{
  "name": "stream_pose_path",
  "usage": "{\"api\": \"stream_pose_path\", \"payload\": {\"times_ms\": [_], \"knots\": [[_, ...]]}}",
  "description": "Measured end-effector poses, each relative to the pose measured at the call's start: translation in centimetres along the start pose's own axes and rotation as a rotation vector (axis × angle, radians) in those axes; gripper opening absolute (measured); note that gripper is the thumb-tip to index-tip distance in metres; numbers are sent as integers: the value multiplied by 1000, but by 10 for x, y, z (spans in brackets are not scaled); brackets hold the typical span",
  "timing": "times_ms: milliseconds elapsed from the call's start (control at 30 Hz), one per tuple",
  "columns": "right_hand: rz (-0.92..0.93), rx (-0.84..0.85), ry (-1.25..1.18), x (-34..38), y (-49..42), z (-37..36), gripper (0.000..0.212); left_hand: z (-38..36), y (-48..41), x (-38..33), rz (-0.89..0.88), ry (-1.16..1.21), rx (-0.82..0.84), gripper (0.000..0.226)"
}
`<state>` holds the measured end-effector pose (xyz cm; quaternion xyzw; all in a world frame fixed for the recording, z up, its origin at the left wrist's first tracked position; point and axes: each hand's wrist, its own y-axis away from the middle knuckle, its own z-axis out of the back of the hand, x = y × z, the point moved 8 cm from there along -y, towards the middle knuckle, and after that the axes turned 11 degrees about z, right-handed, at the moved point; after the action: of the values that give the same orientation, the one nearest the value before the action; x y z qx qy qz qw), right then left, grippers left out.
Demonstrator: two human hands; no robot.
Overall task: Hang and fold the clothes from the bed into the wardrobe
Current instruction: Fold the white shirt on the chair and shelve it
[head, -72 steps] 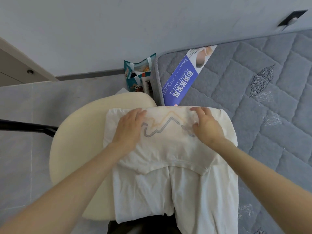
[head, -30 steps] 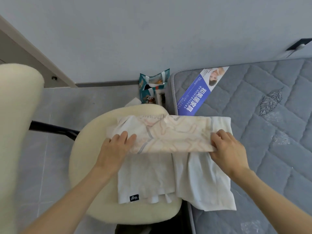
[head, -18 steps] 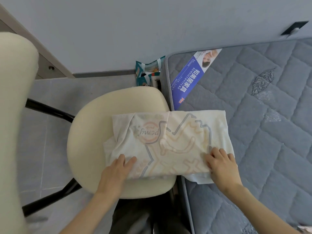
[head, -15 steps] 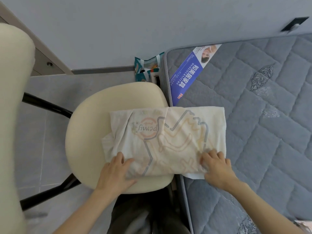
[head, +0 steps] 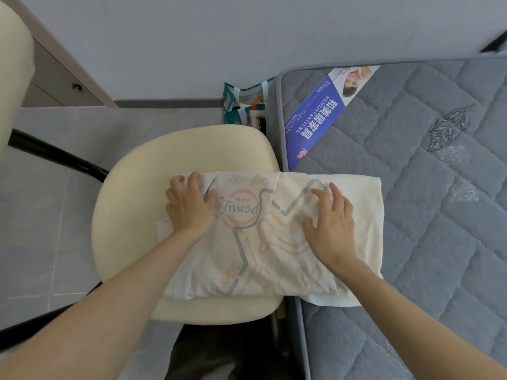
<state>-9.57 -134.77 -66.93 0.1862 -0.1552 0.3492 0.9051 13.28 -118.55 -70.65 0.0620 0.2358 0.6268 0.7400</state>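
A white T-shirt point(head: 263, 250) with a faint orange and grey print lies folded into a rectangle, half on the cream chair seat point(head: 131, 215) and half on the grey quilted mattress point(head: 428, 193). My left hand point(head: 189, 207) lies on its far left part, fingers slightly bent over the fold's far edge. My right hand point(head: 329, 220) rests flat on the right half, fingers spread toward the far edge. A lower layer of the shirt sticks out at the near right corner.
A blue and white label point(head: 315, 119) lies on the mattress's far left corner. A teal printed bag point(head: 241, 108) stands on the floor between wall and mattress. The chair's cream backrest point(head: 13, 64) and black frame point(head: 55, 157) are at the left. Grey tiled floor surrounds the chair.
I pulled the far part of the shirt toward me, folding it over into a rectangle. Both hands then slid from the near edge up to the far half.
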Motion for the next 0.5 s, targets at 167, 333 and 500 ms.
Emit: {"api": "stream_pose_path", "payload": {"times_ms": [167, 333, 500], "knots": [[187, 67, 36, 43, -32, -18, 56, 1, -24, -3, -32, 61, -35, 12], [347, 162, 33, 84, -63, -43, 55, 5, -43, 17, 205, 544, 278, 19], [281, 245, 229, 92, -99, -76, 44, 19, -59, 40, 467, 761, 332, 19]]}}
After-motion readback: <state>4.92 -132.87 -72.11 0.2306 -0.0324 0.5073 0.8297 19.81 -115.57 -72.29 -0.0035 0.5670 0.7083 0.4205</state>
